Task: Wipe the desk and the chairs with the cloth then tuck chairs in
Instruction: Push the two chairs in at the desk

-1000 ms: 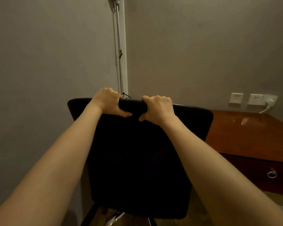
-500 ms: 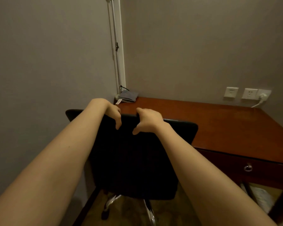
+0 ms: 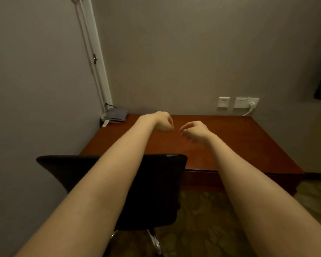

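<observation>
Chair [image 3: 156, 186] stands at the desk's [image 3: 239, 145] near left edge, cloth [image 3: 117, 115] in the far left corner, while our left hand [image 3: 164, 123] and right hand [image 3: 195, 131], which gripped its back a moment ago, hover loosely curled and empty.

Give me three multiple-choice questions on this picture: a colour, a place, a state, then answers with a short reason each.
1. What colour is the chair? A. Black B. White C. Red
2. Where on the desk does the cloth lie? A. Front right corner B. Back left corner C. Middle
3. What do the left hand and right hand hold? A. The cloth B. The chair C. Nothing
Answers: 1 A, its back is black; 2 B, it lies by the wall corner; 3 C, both hang loosely curled over the desk.
</observation>
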A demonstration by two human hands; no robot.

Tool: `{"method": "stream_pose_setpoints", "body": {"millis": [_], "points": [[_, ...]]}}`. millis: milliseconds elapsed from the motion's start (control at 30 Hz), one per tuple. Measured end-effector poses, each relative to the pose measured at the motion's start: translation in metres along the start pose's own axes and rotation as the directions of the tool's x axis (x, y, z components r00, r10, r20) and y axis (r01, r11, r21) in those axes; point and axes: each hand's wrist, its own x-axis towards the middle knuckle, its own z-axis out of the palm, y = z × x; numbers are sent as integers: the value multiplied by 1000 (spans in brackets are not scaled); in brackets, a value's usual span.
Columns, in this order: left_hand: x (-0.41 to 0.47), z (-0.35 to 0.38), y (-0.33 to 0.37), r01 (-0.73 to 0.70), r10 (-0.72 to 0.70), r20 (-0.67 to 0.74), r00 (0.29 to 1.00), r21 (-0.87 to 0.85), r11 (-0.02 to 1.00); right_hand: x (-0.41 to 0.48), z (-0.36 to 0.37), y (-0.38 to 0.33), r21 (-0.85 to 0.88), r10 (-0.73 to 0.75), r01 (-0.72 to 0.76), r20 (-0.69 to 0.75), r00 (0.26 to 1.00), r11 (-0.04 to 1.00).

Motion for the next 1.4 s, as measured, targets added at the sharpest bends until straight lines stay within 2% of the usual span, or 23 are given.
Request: {"method": "stream_pose_setpoints", "body": {"millis": [300, 467, 667, 867, 1067, 1400], "points": [[71, 31, 105, -153, 156, -42, 987, 64, 986, -9, -87, 95, 54, 168, -162, -137, 976, 985], [108, 58, 170, -177, 175, 42, 984, 50, 983, -30, -148, 160, 70, 273, -265, -164, 948, 962], [137, 108, 265, -291, 282, 140, 949, 50, 955, -69, -217, 234, 97, 371, -358, -242, 897, 929], [166, 137, 347, -429, 399, 257, 880, 72, 901, -97, -267, 286, 176, 465, -430, -330, 822, 886], [205, 165, 431, -545, 489, 361, 794, 66, 836, -124, -309, 343, 254, 576, -517, -356, 736, 818], [282, 195, 607, -734, 693, 350, 630, -24, 679, -139, -442, 430, 388, 682, -568, -513, 521, 726]]}}
